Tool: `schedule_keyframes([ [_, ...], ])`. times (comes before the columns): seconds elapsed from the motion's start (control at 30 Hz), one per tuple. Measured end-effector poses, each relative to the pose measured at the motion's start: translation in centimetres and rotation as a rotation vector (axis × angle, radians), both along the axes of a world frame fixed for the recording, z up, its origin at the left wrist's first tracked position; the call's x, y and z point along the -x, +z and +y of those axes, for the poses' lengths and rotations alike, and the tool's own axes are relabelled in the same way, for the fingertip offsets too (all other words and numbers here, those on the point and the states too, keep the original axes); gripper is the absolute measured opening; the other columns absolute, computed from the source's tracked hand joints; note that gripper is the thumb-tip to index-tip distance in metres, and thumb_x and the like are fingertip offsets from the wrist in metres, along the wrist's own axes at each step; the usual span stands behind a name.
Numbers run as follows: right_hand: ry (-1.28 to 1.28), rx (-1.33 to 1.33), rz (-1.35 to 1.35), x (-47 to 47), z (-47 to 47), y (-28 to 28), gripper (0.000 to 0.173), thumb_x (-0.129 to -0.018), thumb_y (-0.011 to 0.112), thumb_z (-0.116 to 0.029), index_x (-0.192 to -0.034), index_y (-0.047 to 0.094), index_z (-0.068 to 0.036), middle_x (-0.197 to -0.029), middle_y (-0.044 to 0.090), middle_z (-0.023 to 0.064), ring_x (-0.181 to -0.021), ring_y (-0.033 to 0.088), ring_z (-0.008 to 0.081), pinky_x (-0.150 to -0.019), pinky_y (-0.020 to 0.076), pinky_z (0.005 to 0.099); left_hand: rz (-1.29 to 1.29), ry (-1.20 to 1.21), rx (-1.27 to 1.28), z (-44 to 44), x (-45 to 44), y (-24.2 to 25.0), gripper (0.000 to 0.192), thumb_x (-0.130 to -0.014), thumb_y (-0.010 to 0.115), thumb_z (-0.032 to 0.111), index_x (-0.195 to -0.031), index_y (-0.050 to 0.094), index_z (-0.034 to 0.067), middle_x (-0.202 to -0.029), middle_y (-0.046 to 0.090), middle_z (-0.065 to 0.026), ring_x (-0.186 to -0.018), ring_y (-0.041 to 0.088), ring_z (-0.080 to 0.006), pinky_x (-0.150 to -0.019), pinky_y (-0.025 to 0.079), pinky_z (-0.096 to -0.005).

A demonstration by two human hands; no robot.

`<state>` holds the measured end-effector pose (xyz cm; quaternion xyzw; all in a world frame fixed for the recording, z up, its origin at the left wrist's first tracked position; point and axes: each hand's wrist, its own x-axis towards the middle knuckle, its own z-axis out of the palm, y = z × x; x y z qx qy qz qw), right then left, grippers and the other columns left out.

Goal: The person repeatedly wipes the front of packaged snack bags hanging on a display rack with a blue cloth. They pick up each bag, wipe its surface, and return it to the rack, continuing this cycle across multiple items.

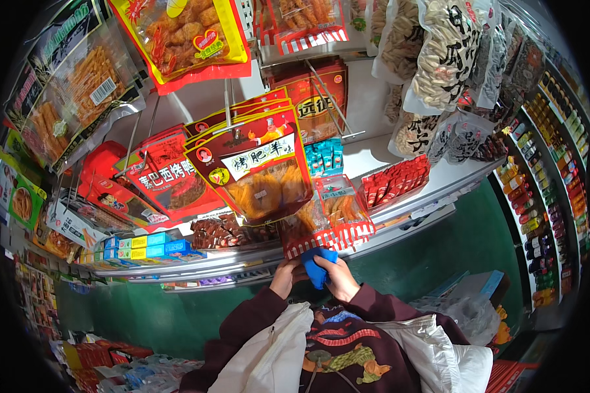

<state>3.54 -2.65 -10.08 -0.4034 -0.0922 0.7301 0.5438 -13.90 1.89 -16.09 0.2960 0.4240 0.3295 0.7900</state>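
Observation:
A folded blue cloth (319, 267) is gripped in my right hand (340, 278), its thumb pressed on top. My left hand (286, 278) is close by at the cloth's left edge, fingers curled at the bottom of a red-and-white striped snack bag (302, 238); whether it grips bag or cloth is not clear. A second striped bag (346, 211) overlaps on the right. Above them, red and yellow snack packets (265, 167) hang from a metal hook (227, 110).
A white shelf (403, 211) holds a box of red sachets (396, 181), brown wrapped snacks (219, 232) and small blue and yellow boxes (147, 246). Bags of seeds (445, 54) hang at upper right. Bottle shelves (536, 211) stand right; a plastic bag (472, 317) lies lower right.

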Motion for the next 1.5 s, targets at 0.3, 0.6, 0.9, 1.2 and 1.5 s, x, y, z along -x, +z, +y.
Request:
schedule_keyframes([
  [0.3, -0.015, -0.262, -0.336, -5.7, -0.6, 10.4, 0.033, -0.092, 0.068, -0.01, -0.123, 0.061, -0.002, -0.108, 0.068, 0.0043, -0.095, 0.064, 0.0113, -0.084, 0.0525, 0.0277, 0.056, -0.411, -0.037, 0.6, 1.7, 1.4, 0.042, -0.105, 0.052, 0.041, -0.129, 0.061, 0.008, -0.112, 0.067, -0.0057, -0.097, 0.065, -0.0154, -0.084, 0.055, -0.0329],
  [0.6, -0.192, -0.746, -0.344, -9.4, 11.3, 27.5, 0.046, -0.091, 0.068, -0.018, -0.131, 0.055, 0.0, -0.116, 0.066, 0.0104, -0.101, 0.066, 0.0187, -0.089, 0.0545, 0.0304, 0.084, -0.257, 0.005, 1.7, -1.5, 0.8, 0.06, -0.101, 0.043, 0.063, -0.124, 0.065, 0.012, -0.096, 0.068, -0.0025, -0.085, 0.064, -0.012, -0.075, 0.051, -0.0271],
  [0.9, -0.086, -0.568, 0.122, -8.8, 26.2, 30.6, 0.038, -0.088, 0.074, -0.013, -0.119, 0.054, -0.002, -0.1, 0.068, 0.0112, -0.08, 0.069, 0.0209, -0.063, 0.0553, 0.0305, 0.134, -0.432, -0.112, -0.6, -0.4, 2.8, 0.046, -0.104, 0.05, 0.043, -0.132, 0.06, 0.008, -0.102, 0.068, -0.0009, -0.089, 0.063, -0.0094, -0.075, 0.052, -0.0267],
  [1.2, -0.114, -0.481, 0.077, -7.1, 24.9, 29.8, 0.039, -0.086, 0.077, -0.021, -0.115, 0.056, -0.005, -0.098, 0.068, 0.0092, -0.079, 0.068, 0.0196, -0.061, 0.0578, 0.029, 0.092, -0.473, -0.295, -1.6, -0.3, 5.9, 0.045, -0.106, 0.048, 0.038, -0.134, 0.057, 0.005, -0.108, 0.064, -0.0025, -0.092, 0.06, -0.0083, -0.077, 0.052, -0.0238],
  [1.5, -0.087, -0.608, 0.162, -7.1, 12.4, 31.4, 0.033, -0.093, 0.068, -0.02, -0.118, 0.055, -0.003, -0.102, 0.067, 0.0129, -0.086, 0.066, 0.0211, -0.062, 0.0533, 0.0293, -0.01, -0.515, -0.658, 1.8, -3.5, 14.8, 0.034, -0.109, 0.039, 0.022, -0.133, 0.053, 0.003, -0.114, 0.063, -0.0086, -0.1, 0.062, -0.0143, -0.082, 0.052, -0.0268],
])
